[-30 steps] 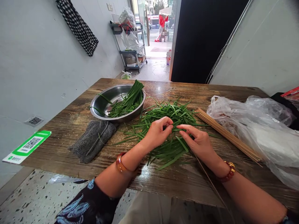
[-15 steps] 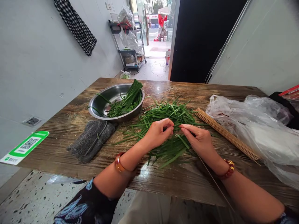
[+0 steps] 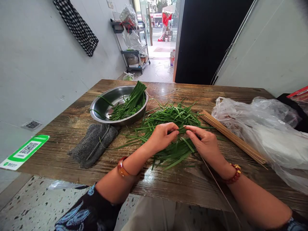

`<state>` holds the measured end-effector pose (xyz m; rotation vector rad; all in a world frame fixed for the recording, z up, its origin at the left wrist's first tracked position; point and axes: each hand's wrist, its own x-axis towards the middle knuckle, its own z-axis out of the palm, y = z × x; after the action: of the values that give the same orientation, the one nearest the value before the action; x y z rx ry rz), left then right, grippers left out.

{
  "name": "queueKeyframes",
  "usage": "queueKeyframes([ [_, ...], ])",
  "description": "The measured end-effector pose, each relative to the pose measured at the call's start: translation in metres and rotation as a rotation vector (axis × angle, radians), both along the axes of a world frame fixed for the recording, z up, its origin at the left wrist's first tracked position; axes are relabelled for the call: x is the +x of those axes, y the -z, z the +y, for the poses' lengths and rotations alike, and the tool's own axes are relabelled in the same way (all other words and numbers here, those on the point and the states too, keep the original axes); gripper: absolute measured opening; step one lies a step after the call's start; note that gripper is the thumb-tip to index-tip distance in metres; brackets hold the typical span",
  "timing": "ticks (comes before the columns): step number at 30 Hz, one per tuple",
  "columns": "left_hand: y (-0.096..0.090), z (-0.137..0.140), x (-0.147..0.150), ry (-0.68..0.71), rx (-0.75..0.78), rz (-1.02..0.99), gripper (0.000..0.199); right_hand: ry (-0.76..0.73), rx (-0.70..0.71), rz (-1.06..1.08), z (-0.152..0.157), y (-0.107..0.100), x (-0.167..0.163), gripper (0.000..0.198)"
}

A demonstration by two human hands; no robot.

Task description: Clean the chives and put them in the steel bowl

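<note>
Greens (image 3: 172,116) lie loose at twelve o'clock, seemingly unfinished; bowl (image 3: 117,95) at eleven holds more; nothing looks finished; left hand (image 3: 162,136) and right hand (image 3: 205,146) have curled fingers, grip unclear.

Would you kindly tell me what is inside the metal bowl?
The metal bowl holds loose green leaves and a thicker leaf bundle rising above its rim. Whatever lies beneath them is covered.

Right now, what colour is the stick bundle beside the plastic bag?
The stick bundle is tan-brown, showing best in the head view.
</note>
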<state>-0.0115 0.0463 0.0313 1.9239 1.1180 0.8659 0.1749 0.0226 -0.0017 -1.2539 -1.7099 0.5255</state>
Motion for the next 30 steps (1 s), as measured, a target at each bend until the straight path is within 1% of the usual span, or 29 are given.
queueKeyframes([
  [3,-0.0018,0.0011,-0.0009,-0.028,-0.041,-0.054,0.012,0.031,-0.039,-0.017,0.0,-0.002,0.0005,0.032],
  [5,-0.0029,0.0012,-0.0011,-0.036,-0.057,-0.075,0.013,0.025,-0.046,-0.005,0.0005,-0.0029,0.0001,0.03],
  [12,-0.0046,-0.0007,0.0004,0.025,-0.114,-0.099,0.011,0.02,-0.085,0.053,-0.0012,-0.004,-0.0011,0.022],
  [21,-0.0024,-0.0018,0.0017,0.039,-0.106,-0.07,0.012,0.024,-0.04,0.047,-0.0026,-0.0074,-0.002,0.016],
  [30,-0.002,-0.0026,0.0005,0.068,-0.053,0.01,0.025,0.027,-0.035,0.035,-0.0025,-0.0089,-0.0024,0.015],
])
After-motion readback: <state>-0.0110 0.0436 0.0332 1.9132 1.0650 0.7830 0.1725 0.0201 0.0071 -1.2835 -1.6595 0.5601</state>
